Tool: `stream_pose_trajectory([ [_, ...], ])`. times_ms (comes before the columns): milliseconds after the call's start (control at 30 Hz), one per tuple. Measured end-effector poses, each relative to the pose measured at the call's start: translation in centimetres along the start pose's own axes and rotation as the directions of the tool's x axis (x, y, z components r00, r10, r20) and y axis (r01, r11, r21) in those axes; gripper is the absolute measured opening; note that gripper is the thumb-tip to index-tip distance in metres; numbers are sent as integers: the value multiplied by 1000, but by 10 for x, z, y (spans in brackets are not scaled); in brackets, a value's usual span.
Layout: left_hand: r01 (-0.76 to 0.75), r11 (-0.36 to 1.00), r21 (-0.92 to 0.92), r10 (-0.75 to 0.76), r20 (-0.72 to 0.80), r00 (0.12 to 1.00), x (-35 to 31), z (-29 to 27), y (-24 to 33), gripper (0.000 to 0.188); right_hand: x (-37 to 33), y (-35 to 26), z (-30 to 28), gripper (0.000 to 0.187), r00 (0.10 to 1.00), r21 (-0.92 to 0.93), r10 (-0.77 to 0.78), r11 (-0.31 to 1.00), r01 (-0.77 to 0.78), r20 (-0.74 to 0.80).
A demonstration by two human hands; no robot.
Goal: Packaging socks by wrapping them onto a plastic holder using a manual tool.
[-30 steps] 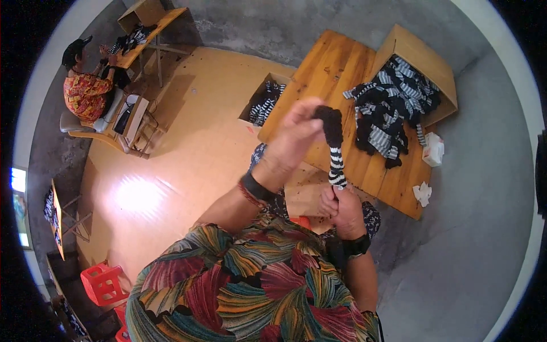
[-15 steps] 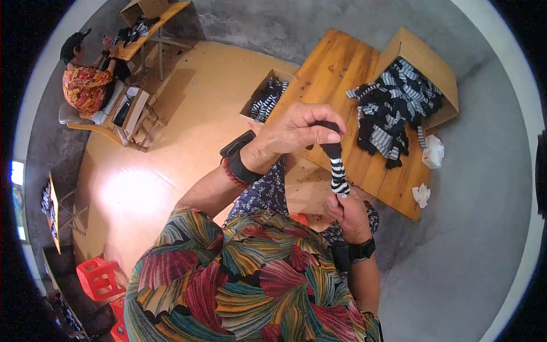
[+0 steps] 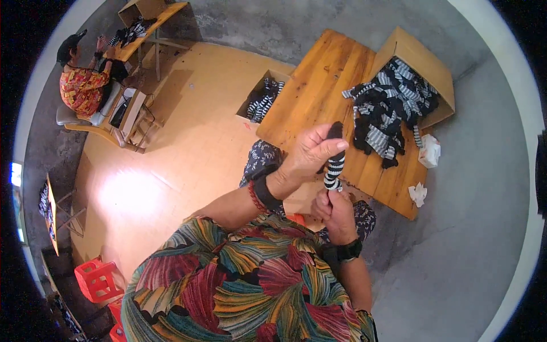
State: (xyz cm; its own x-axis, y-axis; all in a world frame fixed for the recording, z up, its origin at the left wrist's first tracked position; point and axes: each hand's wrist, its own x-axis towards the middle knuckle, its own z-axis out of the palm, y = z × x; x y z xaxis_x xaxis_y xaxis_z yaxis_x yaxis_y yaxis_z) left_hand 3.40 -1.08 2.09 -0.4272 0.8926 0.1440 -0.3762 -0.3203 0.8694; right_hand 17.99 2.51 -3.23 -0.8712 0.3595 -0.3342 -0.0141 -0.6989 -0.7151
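My left hand (image 3: pixel 312 153) is closed round the black upper end of a striped knit piece (image 3: pixel 334 166), its thumb lying across the front. This narrow, tube-like piece is black above and banded black and white below; whether it is a sock or a glove I cannot tell. Just beneath, my right hand (image 3: pixel 337 212) is closed at the lower end of the stripes, fingers curled in. What lies inside that grip is hidden. The piece stands nearly upright between both hands, in front of the near side of the wooden table (image 3: pixel 319 85).
On the table, a tipped cardboard box (image 3: pixel 440 74) spills a heap of black and grey striped knits (image 3: pixel 387 117). A tissue pack (image 3: pixel 429 151) and crumpled tissue (image 3: pixel 417 195) lie near its right edge. Left of the table stands a box of striped knits (image 3: pixel 263 101). Another person (image 3: pixel 82 91) sits far left.
My left hand has moved down toward my right hand and now wraps the black end with the thumb across it. Less of the knit piece shows between the hands; my right hand shifted slightly left.
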Motion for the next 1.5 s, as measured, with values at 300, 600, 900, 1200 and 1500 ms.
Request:
stream_pose_trajectory([
  [300, -12, 987, -160, -1, -83, 997, -3, -2, 12, 29, -7, -13, -8, 26, 988, -255, -73, 966, 36, -139],
  [600, 160, 987, -9, -160, -12, 987, 7, -18, 17, 24, -24, -43, -13, 30, 888, -747, -439, 635, 199, -137],
  [900, 92, 980, -178, -114, -117, 987, 0, 3, -15, 19, -14, -12, -9, 34, 929, -439, -211, 896, 60, -303],
  [1200, 92, 988, -126, -111, -156, 982, -4, -4, -4, 23, -4, -9, 1, 34, 990, -210, 10, 977, -40, -140],
  [1500, 71, 952, -297, -139, -213, 967, -6, -3, -12, 26, -7, -1, -6, 32, 973, -293, -90, 956, 25, -212],
])
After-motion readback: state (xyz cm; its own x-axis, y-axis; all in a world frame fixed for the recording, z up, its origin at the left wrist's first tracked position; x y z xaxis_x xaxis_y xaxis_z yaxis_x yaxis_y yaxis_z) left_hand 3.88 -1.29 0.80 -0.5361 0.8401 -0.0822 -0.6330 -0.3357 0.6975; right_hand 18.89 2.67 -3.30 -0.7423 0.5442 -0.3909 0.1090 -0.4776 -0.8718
